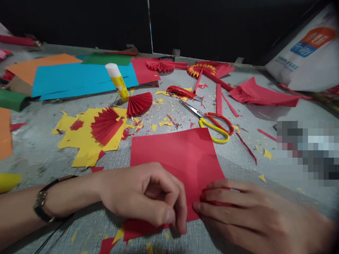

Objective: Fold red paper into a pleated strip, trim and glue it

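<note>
A red paper sheet (172,148) lies in front of me on the grey table. My left hand (148,194), with a dark bracelet at the wrist, rests over the sheet's lower left part; its fingers are curled, and whether anything is between them is hidden. My right hand (243,211) lies at the sheet's lower right edge, its fingers stretched out side by side and touching the paper, which looks slightly raised there. Beyond the sheet are scissors (215,127) with one red and one yellow handle, their blades pointing up and left.
A glue stick (118,82) stands by pleated red fans (140,104). Yellow paper (82,135) and blue paper (84,79) lie left. A red-handled cutter (182,92), scraps and a crumpled red sheet (262,93) lie beyond. A white bag (304,56) stands back right.
</note>
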A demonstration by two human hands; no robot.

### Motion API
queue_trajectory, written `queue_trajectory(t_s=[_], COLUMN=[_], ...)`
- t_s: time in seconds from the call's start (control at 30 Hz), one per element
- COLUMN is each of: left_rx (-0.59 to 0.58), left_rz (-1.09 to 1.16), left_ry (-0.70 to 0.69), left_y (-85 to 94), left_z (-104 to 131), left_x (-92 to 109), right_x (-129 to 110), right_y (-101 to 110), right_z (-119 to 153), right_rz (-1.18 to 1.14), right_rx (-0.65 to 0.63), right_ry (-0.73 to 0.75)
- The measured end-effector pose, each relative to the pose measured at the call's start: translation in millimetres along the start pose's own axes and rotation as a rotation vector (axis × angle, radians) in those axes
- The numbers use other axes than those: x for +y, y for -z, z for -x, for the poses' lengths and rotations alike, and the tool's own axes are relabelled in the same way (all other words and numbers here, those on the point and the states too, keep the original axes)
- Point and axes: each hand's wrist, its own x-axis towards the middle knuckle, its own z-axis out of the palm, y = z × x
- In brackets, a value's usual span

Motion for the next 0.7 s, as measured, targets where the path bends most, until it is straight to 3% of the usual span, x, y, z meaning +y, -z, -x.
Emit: queue_trajectory(t_s=[0.3, 0.47, 0.6, 0.7], left_rx=[-0.009, -0.016, -0.014, -0.023], left_rz=[-0.059, -0.094, -0.073, -0.044], left_ry=[-0.013, -0.024, -0.025, 0.005], left_y=[0.0, -1.4, -1.4, 0.2], left_z=[-0.4, 0.0, 0.5, 1.2], left_x=[2.6, 2.7, 1.3, 0.0], right_x=[1.2, 2.0, 3.5, 2.6], right_y=[11.3, 11.1, 12.4, 10.8], right_z=[-4.5, -6.1, -5.6, -4.2], right_rz=[-0.017, -0.052, -0.042, -0.041], right_rx=[-0.099, -0.045, -0.120, -0.100], right_ry=[-0.005, -0.016, 0.008, -0.011])
